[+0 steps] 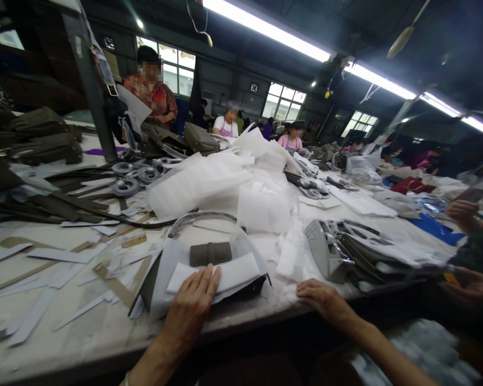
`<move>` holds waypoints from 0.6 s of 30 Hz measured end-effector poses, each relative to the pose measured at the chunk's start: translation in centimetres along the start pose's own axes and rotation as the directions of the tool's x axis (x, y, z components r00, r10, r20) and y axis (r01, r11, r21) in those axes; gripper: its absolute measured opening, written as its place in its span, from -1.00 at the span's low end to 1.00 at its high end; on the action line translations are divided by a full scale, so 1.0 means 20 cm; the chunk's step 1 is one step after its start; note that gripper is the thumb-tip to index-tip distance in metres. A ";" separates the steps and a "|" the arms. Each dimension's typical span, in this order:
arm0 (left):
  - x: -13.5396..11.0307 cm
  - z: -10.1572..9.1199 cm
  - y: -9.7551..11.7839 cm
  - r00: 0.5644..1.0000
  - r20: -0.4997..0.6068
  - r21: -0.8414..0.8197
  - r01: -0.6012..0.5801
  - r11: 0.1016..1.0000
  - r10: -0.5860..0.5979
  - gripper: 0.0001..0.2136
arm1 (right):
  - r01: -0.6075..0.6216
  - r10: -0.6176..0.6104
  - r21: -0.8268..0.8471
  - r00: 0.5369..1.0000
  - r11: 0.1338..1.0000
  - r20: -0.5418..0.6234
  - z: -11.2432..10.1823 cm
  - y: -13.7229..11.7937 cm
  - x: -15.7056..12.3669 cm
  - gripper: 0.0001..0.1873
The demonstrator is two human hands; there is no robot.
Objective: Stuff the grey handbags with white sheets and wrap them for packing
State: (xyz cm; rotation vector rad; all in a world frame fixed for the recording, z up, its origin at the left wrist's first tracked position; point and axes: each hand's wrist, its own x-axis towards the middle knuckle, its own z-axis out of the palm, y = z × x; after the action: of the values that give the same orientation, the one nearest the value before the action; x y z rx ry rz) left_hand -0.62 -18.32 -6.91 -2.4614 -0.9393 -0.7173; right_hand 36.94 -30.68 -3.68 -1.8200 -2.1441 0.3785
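Observation:
My left hand point(193, 297) lies flat, fingers stretched, on a folded white foam sheet point(237, 272). That sheet rests on a dark handbag point(247, 288) lying at the table's front edge. Translucent wrapping point(161, 268) covers part of the bag, and its wrapped handle point(203, 215) arches behind. A small grey-green flap piece point(210, 253) sits just beyond my fingertips. Further right, my right hand point(322, 300) has its fingers together at the near end of a white foam strip point(292, 257) by the table edge. Its thumb is mostly hidden.
A heap of white foam sheets point(225, 177) rises behind the bag. Paper and card strips point(60, 257) litter the left side, with coiled straps point(125, 186) beyond. Another wrapped bag point(346, 246) lies right. A co-worker's hands point(473, 287) show at far right; others work across the table.

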 end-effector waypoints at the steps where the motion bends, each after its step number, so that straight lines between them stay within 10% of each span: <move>1: 0.00 0.01 0.01 1.000 -0.001 -0.004 0.017 1.000 -0.017 -0.47 | -0.019 0.019 -0.014 1.000 1.000 -0.011 -0.01 0.00 0.01 -0.78; 13: -0.01 0.07 0.03 0.999 0.008 0.010 0.047 0.999 -0.047 -0.47 | -0.042 0.042 -0.001 0.990 0.999 -0.136 -0.05 -0.23 0.00 -0.82; 18: 0.00 0.01 0.02 0.999 0.033 0.014 0.015 1.000 -0.016 -0.50 | -0.130 0.112 0.252 0.990 0.959 0.085 -0.06 -0.58 -0.11 -0.71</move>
State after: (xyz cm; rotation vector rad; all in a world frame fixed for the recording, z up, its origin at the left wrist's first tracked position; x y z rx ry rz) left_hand -0.26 -18.40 -7.13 -2.4634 -0.9735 -0.6751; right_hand 27.15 -34.71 1.74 -1.8150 -1.9260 0.7239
